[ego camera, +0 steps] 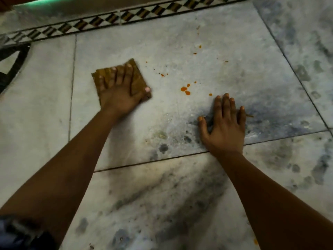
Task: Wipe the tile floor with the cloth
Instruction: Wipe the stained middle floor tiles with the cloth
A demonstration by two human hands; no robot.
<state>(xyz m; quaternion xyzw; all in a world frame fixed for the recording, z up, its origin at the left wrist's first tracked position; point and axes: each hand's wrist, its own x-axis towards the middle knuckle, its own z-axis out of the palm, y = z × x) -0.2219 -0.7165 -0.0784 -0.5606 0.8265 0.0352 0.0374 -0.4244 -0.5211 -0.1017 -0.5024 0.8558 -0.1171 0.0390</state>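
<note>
A folded brown cloth (134, 73) lies flat on a pale marble floor tile (225, 56). My left hand (120, 89) presses down on it with straight, spread fingers. Orange drops of a spill (185, 90) dot the tile just right of the cloth, with smaller specks farther up and to the right. My right hand (224, 123) rests flat on the same tile, fingers spread, to the right of and below the largest drops. It holds nothing.
A black-and-white diamond-patterned border strip (126, 15) runs along the far edge of the tiles. Dark curved inlay (16, 60) sits at the left. Grey smudges mark the near tiles (162, 204). One orange spot (255, 241) lies at the bottom right.
</note>
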